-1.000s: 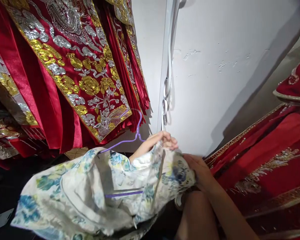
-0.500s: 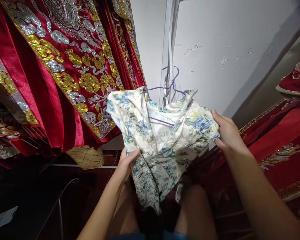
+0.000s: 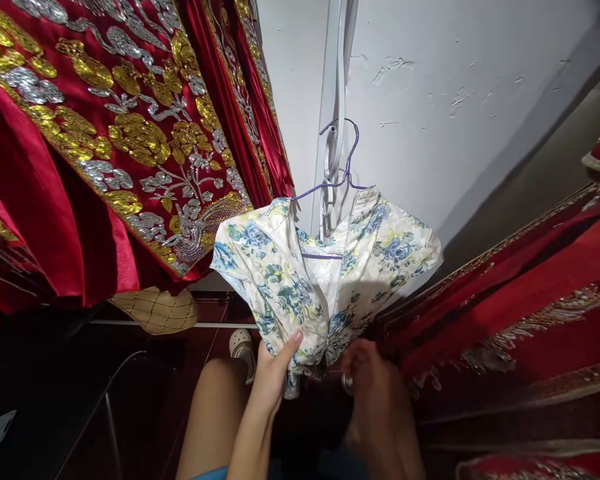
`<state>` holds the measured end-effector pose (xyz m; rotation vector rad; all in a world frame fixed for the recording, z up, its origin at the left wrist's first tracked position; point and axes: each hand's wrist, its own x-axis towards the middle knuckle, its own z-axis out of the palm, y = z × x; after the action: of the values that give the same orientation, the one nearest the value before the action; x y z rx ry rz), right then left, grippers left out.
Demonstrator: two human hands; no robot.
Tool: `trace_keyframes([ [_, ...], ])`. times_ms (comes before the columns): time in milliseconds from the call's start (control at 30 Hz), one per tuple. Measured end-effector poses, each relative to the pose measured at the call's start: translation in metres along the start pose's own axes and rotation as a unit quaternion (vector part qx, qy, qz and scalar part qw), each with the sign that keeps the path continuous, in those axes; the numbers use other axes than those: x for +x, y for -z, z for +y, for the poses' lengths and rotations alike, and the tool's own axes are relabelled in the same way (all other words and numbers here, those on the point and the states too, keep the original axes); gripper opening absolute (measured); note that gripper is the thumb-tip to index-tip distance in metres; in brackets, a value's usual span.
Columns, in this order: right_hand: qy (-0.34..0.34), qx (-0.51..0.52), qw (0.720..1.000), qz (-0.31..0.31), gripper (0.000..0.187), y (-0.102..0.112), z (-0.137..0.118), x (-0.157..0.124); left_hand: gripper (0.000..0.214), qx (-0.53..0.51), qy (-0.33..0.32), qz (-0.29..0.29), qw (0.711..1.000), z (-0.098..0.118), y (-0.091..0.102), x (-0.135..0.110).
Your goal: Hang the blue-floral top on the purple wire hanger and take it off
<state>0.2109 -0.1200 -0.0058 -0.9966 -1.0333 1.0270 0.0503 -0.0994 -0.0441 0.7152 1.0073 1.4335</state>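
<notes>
A short-sleeved floral blouse (image 3: 280, 273), cream with blue, green and yellow flowers, hangs on a thin purple hanger (image 3: 349, 175). Its wrap-style neckline faces me, and the lower part is bunched up near my left hand. My left hand (image 3: 273, 377) is closed on the lower left front, thumb lying on top of the cloth and the other fingers hidden beneath. Beside the lower right side of the blouse is my right hand (image 3: 367, 367), low and smeared by motion. Its fingers look curled, but I cannot tell whether they touch the fabric.
Red garments with gold and silver embroidery (image 3: 145, 140) hang close on the left. More red beaded clothing (image 3: 530, 320) hangs on the right. Behind the hanger are a white wall (image 3: 430, 87) and a white strip (image 3: 340, 80). Below are my knees and a light clog (image 3: 243, 343).
My right hand has left the right sleeve and moved down beside the lower front. My left hand has shifted down and right, still gripping. The neckline hangs flatter and the view has shifted.
</notes>
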Motion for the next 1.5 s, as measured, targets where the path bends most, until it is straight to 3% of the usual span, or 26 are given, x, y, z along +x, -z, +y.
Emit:
trace_keyframes([
  [133,-0.038,-0.013,0.999,-0.024,0.037,-0.022,0.005,0.002,0.059,0.011,-0.003,0.005,1.000,0.001,0.000,-0.007],
  [233,-0.066,-0.019,0.997,-0.041,0.043,-0.028,0.015,0.002,0.054,0.035,0.004,-0.002,0.999,0.005,0.005,-0.009],
  [300,-0.080,-0.013,0.996,-0.044,0.047,-0.028,0.027,-0.005,0.050,0.083,-0.013,0.028,0.996,0.004,0.008,-0.010],
  [367,-0.092,0.012,0.995,-0.029,0.048,-0.024,0.040,-0.014,0.050,0.141,-0.116,0.122,0.976,-0.001,0.008,-0.011],
  [433,-0.108,0.045,0.993,-0.013,0.047,-0.019,0.051,-0.023,0.055,0.186,-0.297,0.220,0.911,-0.010,0.006,-0.013],
  [467,-0.116,0.055,0.992,-0.010,0.046,-0.017,0.054,-0.026,0.055,0.206,-0.376,0.230,0.874,-0.014,0.005,-0.013],
  [500,-0.123,0.059,0.991,-0.012,0.045,-0.014,0.056,-0.028,0.052,0.234,-0.426,0.201,0.850,-0.019,0.003,-0.014],
  [533,-0.127,0.058,0.990,-0.015,0.043,-0.012,0.056,-0.029,0.046,0.272,-0.441,0.137,0.844,-0.023,0.001,-0.015],
  [600,-0.123,0.044,0.991,-0.022,0.043,-0.009,0.052,-0.029,0.029,0.331,-0.391,-0.022,0.858,-0.031,-0.004,-0.017],
  [667,-0.120,0.023,0.992,-0.028,0.045,-0.005,0.045,-0.028,0.017,0.338,-0.321,-0.105,0.878,-0.040,-0.010,-0.019],
  [767,-0.151,0.007,0.986,-0.066,0.045,0.002,0.036,-0.027,0.011,0.310,-0.270,-0.099,0.906,-0.051,-0.018,-0.022],
  [900,-0.208,0.037,0.973,-0.097,0.043,0.011,0.036,-0.029,0.006,0.310,-0.239,-0.115,0.913,-0.059,-0.021,-0.023],
  [1067,-0.232,0.139,0.962,-0.022,0.040,0.010,0.036,-0.023,0.018,0.344,-0.268,-0.174,0.883,-0.056,-0.016,-0.020],
  [1167,-0.232,0.186,0.955,-0.010,0.036,0.007,0.026,-0.007,0.020,0.394,-0.247,-0.204,0.861,-0.047,-0.012,-0.020],
  [1267,-0.208,0.188,0.960,-0.018,0.036,0.000,0.001,0.025,0.021,0.485,-0.227,-0.236,0.810,-0.031,-0.010,-0.022],
  [1433,-0.156,0.190,0.967,-0.061,0.017,-0.017,-0.073,0.099,0.030,0.669,-0.221,-0.306,0.641,-0.001,-0.020,-0.029],
  [1500,-0.150,0.210,0.964,-0.062,0.017,-0.023,-0.098,0.121,0.040,0.710,-0.213,-0.326,0.586,0.006,-0.026,-0.028],
])
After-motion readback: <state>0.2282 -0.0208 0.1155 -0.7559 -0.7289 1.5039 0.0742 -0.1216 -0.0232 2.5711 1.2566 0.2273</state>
